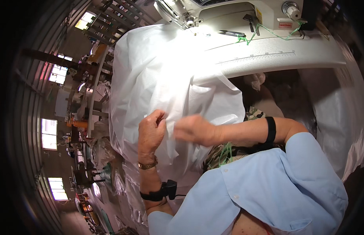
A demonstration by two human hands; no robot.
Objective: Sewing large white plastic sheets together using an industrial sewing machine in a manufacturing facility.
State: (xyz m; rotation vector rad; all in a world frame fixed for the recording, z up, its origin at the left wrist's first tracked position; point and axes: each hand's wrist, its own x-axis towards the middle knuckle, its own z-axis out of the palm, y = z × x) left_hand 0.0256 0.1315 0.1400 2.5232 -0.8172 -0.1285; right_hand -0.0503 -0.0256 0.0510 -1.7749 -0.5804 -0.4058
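Observation:
A large white sheet [131, 86], plastic-like and creased, spreads from under the sewing machine's head down over my lap. My left hand [151, 131] is closed on it, with thumb and forefinger pinched together on a fold. Close to its right, my right hand [195, 130] is curled above the sheet. Motion blurs its fingers, so whether it holds any of the material cannot be made out. The needle area of the sewing machine [189, 22] lies beyond both hands, under a bright lamp glare.
On the machine bed [264, 51] lie a dark pair of thread snips [231, 33] and a loose green thread [274, 36]. More white sheeting [333, 117] hangs at the right. Green strands [226, 153] rest on my lap. Cluttered workbenches stand at the left.

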